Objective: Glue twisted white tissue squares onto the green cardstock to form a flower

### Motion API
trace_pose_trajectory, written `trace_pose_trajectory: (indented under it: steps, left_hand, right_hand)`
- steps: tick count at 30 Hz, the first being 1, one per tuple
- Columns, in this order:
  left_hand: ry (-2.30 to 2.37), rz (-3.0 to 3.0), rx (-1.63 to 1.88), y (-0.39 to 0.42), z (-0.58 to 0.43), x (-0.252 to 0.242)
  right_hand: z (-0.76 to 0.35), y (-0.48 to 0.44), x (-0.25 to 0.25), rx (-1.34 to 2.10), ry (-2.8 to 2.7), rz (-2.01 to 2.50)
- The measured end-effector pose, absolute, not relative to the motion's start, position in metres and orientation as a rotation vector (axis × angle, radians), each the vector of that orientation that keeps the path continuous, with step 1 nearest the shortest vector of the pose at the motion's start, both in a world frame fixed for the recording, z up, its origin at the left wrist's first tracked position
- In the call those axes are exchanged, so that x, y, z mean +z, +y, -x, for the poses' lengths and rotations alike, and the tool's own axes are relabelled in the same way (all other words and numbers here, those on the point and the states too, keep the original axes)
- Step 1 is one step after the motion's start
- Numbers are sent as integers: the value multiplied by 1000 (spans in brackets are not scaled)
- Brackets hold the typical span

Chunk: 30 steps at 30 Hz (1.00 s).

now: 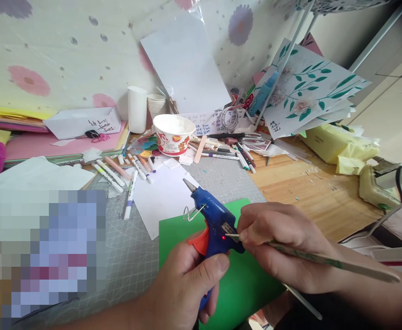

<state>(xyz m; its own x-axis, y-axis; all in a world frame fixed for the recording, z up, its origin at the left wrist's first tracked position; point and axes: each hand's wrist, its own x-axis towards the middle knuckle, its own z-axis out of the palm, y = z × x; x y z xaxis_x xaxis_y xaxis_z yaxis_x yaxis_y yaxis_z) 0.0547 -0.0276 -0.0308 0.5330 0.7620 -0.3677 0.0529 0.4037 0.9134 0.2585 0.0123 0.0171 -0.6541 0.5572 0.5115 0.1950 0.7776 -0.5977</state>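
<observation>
My left hand (196, 279) is wrapped round the handle of a blue glue gun (216, 215). The gun has an orange trigger (200, 240), a metal nozzle pointing up and left, a folded wire stand and a lit red light. Pinched in the fingers of my right hand (283, 243) is a long pale stick (338, 263) with green marks. Its thin tip lies at the rear of the gun, close to the red light; I cannot tell if it touches. Below both hands lies a green sheet (176, 233).
A white sheet (159, 197) lies on the grey cutting mat (114, 256). Behind it are several markers (130, 195), a red-and-white paper bowl (173, 135) and white cups (137, 110). Yellow tissue packs (335, 144) stand at right. A blurred-out patch covers the lower left.
</observation>
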Motion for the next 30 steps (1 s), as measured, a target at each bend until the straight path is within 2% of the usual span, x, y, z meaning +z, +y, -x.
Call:
trace_pose_trajectory:
  steps: [5,22,30]
  left_hand:
    - [927,-1062,576,-31,-55,-30]
    - [930,-1020,561,-28,-55,-30]
    - [879,-1068,516,-24,-56,-32]
  right_hand:
    - [-257,9,10,619,-2121,586]
    - [-254,4,13,364,-2236,684]
    - [-249,5,9,447,-2260,628]
